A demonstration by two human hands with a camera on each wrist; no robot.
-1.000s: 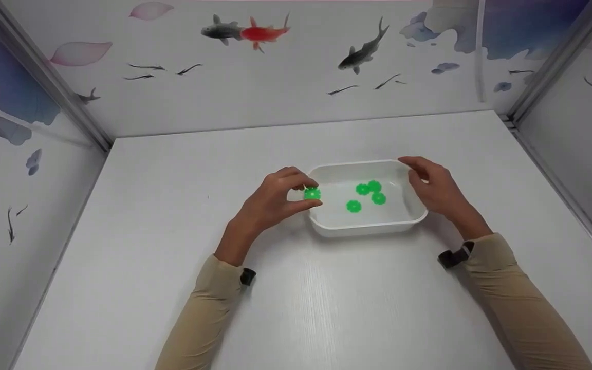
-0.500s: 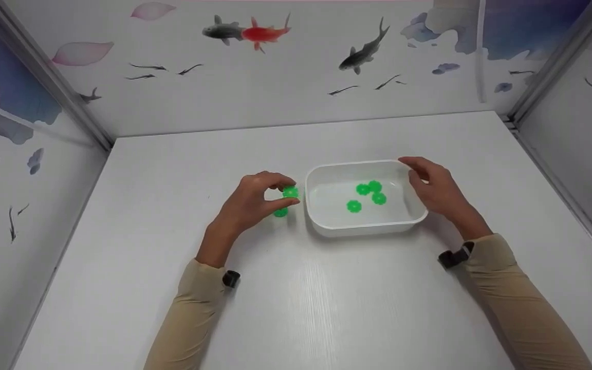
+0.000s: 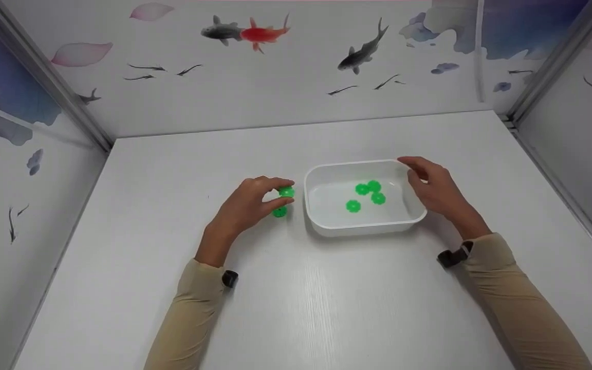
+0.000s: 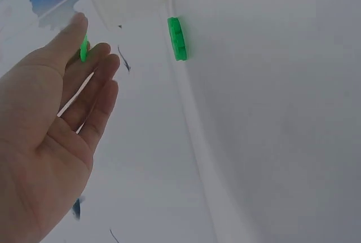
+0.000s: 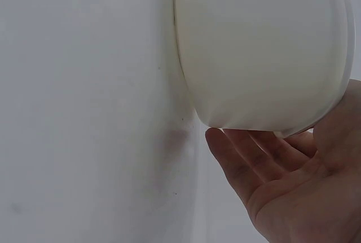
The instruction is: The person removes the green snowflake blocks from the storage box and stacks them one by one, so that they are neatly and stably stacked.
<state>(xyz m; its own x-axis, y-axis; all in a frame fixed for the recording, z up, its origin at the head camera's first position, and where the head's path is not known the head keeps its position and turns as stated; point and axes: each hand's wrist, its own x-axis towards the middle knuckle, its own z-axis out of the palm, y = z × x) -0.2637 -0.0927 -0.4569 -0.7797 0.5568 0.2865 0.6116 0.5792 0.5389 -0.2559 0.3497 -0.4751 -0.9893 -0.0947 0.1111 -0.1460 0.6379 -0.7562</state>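
Note:
Between thumb and fingertips my left hand point(image 3: 242, 208) pinches a green flower-shaped piece point(image 3: 287, 191), held above the table just left of a white rectangular container point(image 3: 363, 226). Below the thumb, a second green flower-shaped piece point(image 3: 279, 211) rests on the table, partly covered by the hand. The left wrist view shows the pinched piece point(image 4: 84, 50) edge-on and the lying piece point(image 4: 177, 39) apart from the hand. My right hand point(image 3: 437, 190) holds the container at its right end; in the right wrist view its fingers point(image 5: 231, 161) lie against the outer wall.
Several green flower-shaped pieces point(image 3: 353, 206) lie inside the container, three of them clustered toward its right half. The white table point(image 3: 296, 298) is bounded by printed panels with fish at the back point(image 3: 296, 97) and sides.
My left hand has moved left with the pinched green piece, from over the container's left rim to beside it. The piece on the table has come into view. The right hand stays put.

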